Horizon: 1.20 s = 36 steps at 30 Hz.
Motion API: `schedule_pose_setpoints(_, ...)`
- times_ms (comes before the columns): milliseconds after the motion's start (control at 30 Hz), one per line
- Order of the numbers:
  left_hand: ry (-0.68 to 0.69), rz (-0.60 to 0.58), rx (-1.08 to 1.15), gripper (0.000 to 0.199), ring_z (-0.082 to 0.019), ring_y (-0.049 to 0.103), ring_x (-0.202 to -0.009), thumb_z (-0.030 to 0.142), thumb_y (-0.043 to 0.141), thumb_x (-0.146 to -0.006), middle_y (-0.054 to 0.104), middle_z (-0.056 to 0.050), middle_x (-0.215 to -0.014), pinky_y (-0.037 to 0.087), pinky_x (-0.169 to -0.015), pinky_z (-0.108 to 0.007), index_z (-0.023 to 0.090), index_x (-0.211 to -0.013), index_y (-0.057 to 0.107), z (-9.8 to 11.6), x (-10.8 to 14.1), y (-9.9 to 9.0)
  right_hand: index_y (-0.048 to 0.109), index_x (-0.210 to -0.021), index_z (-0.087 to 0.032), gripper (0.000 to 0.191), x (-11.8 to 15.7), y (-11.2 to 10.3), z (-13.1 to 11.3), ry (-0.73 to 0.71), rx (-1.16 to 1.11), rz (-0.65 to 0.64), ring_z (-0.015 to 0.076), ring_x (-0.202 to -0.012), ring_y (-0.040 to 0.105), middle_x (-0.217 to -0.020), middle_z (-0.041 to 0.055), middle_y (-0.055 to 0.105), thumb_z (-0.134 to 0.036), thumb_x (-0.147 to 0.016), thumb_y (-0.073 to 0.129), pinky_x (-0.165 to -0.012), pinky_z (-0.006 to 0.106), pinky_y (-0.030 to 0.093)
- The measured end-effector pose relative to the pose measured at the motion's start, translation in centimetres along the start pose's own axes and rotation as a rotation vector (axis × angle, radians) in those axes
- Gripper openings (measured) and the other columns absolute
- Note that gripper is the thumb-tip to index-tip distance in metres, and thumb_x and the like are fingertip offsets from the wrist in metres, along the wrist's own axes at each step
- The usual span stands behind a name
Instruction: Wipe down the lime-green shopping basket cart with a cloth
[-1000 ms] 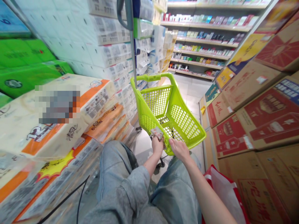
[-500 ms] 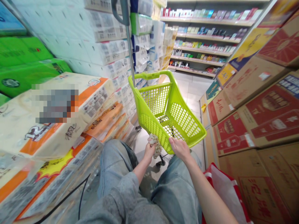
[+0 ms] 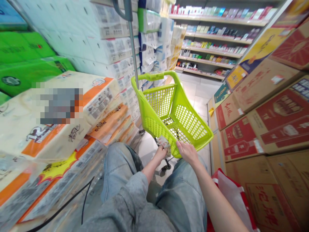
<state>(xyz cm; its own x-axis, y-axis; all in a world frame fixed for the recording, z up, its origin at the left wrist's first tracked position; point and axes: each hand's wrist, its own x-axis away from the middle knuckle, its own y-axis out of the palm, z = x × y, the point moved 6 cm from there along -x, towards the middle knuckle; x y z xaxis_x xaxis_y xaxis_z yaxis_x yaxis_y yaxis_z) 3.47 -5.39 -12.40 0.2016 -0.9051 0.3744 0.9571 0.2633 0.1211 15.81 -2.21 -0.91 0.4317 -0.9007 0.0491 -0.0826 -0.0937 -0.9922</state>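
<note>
A lime-green shopping basket cart (image 3: 156, 127) with a mesh pattern stands in front of my knees, and its inside looks bare. My left hand (image 3: 162, 152) is closed on a crumpled, light patterned cloth (image 3: 163, 141), which lies against the outer near wall of the basket. To its right, my right hand (image 3: 187, 150) grips the near rim of the basket, thumb and fingers over the edge.
Stacked tissue packs (image 3: 98, 106) rise on the left. Cardboard boxes (image 3: 272, 129) line the right side, with a red and white bag (image 3: 231, 193) below them. A grey pole (image 3: 133, 48) stands behind the basket; stocked shelves (image 3: 217, 38) are farther back.
My left hand has moved slightly right and up along the basket's outer wall with the cloth. My right hand stays on the rim.
</note>
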Motion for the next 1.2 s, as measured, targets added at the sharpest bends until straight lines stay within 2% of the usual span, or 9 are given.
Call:
schedule_pose_setpoints(100, 0.004, 0.008, -0.052, 0.023, -0.018, 0.061, -0.078, 0.008, 0.049, -0.073, 0.068, -0.008, -0.087, 0.049, -0.078, -0.034, 0.012, -0.091, 0.062, 0.0, -0.3, -0.6, 0.063, -0.085, -0.021, 0.05, 0.1, 0.1, 0.2, 0.009, 0.003, -0.01, 0.0152, -0.075, 0.064, -0.079, 0.0053, 0.069, -0.04, -0.097, 0.018, -0.06, 0.024, 0.034)
schedule_pose_setpoints(233, 0.099, 0.029, -0.065, 0.021, -0.018, 0.061, -0.087, 0.008, 0.049, -0.073, 0.068, -0.007, -0.092, 0.047, -0.083, -0.032, 0.013, -0.088, 0.063, -0.1, 0.1, -1.1, 0.063, -0.086, -0.022, 0.05, 0.3, 0.3, 0.3, 0.029, 0.01, -0.016, 0.0144, -0.073, 0.063, -0.078, 0.0043, 0.069, -0.041, -0.097, 0.018, -0.059, 0.024, 0.032)
schedule_pose_setpoints(433, 0.252, 0.11, -0.067, 0.016, -0.019, 0.06, -0.089, 0.016, 0.049, -0.077, 0.067, -0.006, -0.093, 0.047, -0.083, -0.031, 0.016, -0.086, 0.062, 0.0, 1.5, -0.4, 0.062, -0.085, -0.022, 0.05, 0.4, 0.0, 0.1, 0.004, 0.013, 0.0, 0.0148, -0.071, 0.063, -0.077, 0.0043, 0.069, -0.04, -0.097, 0.018, -0.058, 0.024, 0.03)
schedule_pose_setpoints(567, 0.32, 0.166, -0.133, 0.012, -0.018, 0.06, -0.085, 0.013, 0.05, -0.075, 0.066, -0.006, -0.087, 0.047, -0.081, -0.031, 0.015, -0.081, 0.061, 1.3, 0.7, -0.3, 0.062, -0.086, -0.022, 0.048, 0.3, 0.0, 0.2, 0.003, 0.009, 0.005, 0.0146, -0.071, 0.063, -0.077, 0.0039, 0.069, -0.039, -0.097, 0.019, -0.057, 0.024, 0.03)
schedule_pose_setpoints(733, 0.325, 0.263, -0.191, 0.015, -0.018, 0.061, -0.081, 0.009, 0.055, -0.071, 0.066, -0.005, -0.085, 0.047, -0.079, -0.03, 0.016, -0.083, 0.06, 3.1, -1.0, -2.1, 0.062, -0.086, -0.022, 0.048, 0.3, 0.0, 0.2, 0.008, 0.002, 0.01, 0.0136, -0.071, 0.063, -0.077, 0.0035, 0.07, -0.039, -0.097, 0.019, -0.057, 0.024, 0.028)
schedule_pose_setpoints(900, 0.423, 0.429, -0.144, 0.011, -0.017, 0.059, -0.083, 0.019, 0.054, -0.076, 0.064, -0.005, -0.089, 0.045, -0.081, -0.03, 0.018, -0.086, 0.058, 5.5, -1.8, -4.3, 0.061, -0.083, -0.022, 0.049, 0.4, 0.0, 0.0, 0.003, -0.005, 0.017, 0.0133, -0.069, 0.062, -0.076, 0.0033, 0.069, -0.04, -0.097, 0.018, -0.057, 0.024, 0.027)
schedule_pose_setpoints(967, 0.454, 0.401, -0.136, 0.015, -0.017, 0.057, -0.088, 0.021, 0.057, -0.076, 0.062, -0.005, -0.094, 0.044, -0.084, -0.03, 0.018, -0.09, 0.056, 6.2, -2.3, -4.1, 0.061, -0.083, -0.022, 0.049, 0.3, 0.0, 0.0, 0.004, -0.005, 0.019, 0.0137, -0.069, 0.062, -0.076, 0.0034, 0.069, -0.04, -0.097, 0.018, -0.057, 0.024, 0.027)
schedule_pose_setpoints(1067, 0.424, 0.341, -0.148, 0.021, -0.017, 0.055, -0.092, 0.02, 0.06, -0.074, 0.059, -0.007, -0.098, 0.043, -0.085, -0.031, 0.018, -0.094, 0.051, 6.2, -3.1, -3.1, 0.062, -0.084, -0.022, 0.049, 0.2, 0.1, 0.1, 0.009, -0.012, 0.013, 0.014, -0.069, 0.062, -0.076, 0.0036, 0.069, -0.04, -0.097, 0.018, -0.057, 0.024, 0.027)
schedule_pose_setpoints(1200, 0.428, 0.327, -0.185, 0.013, -0.018, 0.054, -0.092, 0.017, 0.056, -0.076, 0.057, -0.007, -0.094, 0.043, -0.086, -0.034, 0.018, -0.088, 0.05, 5.5, -3.0, -2.5, 0.062, -0.086, -0.022, 0.051, 0.1, 0.3, 0.3, 0.011, -0.022, -0.001, 0.0144, -0.07, 0.062, -0.075, 0.0039, 0.068, -0.041, -0.097, 0.017, -0.057, 0.024, 0.027)
